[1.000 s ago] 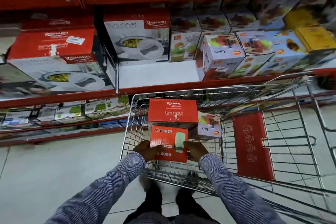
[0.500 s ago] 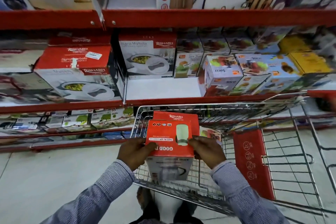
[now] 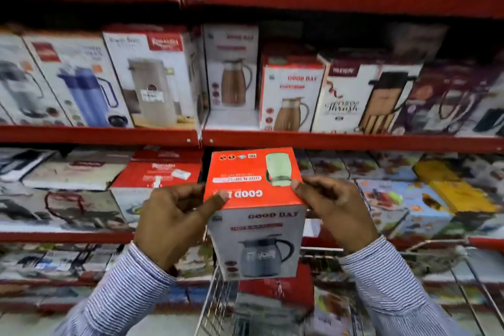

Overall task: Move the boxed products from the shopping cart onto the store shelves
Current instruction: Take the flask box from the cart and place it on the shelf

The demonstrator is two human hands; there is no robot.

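I hold a Good Day kettle box (image 3: 256,215), red on top and white in front, upright in mid-air at chest height. My left hand (image 3: 174,221) grips its left side with the thumb on the red top. My right hand (image 3: 335,210) grips its right side. The box hangs above the wire shopping cart (image 3: 215,305), in which a red box (image 3: 275,289) and a smaller colourful box (image 3: 330,316) still lie. Above and behind, a shelf (image 3: 327,140) carries matching Good Day jug boxes (image 3: 290,95), with a bare gap (image 3: 231,120) to their left.
Red metal shelves fill the view. The upper level holds flask and jug boxes (image 3: 152,79). The level behind my hands holds flat red and white cookware boxes (image 3: 152,174) on the left and juicer boxes (image 3: 403,204) on the right. The cart's rim (image 3: 436,243) reaches right.
Both hands lifted the kettle box out of the cart up to chest height. My view tilted up from the cart to the jug shelf.
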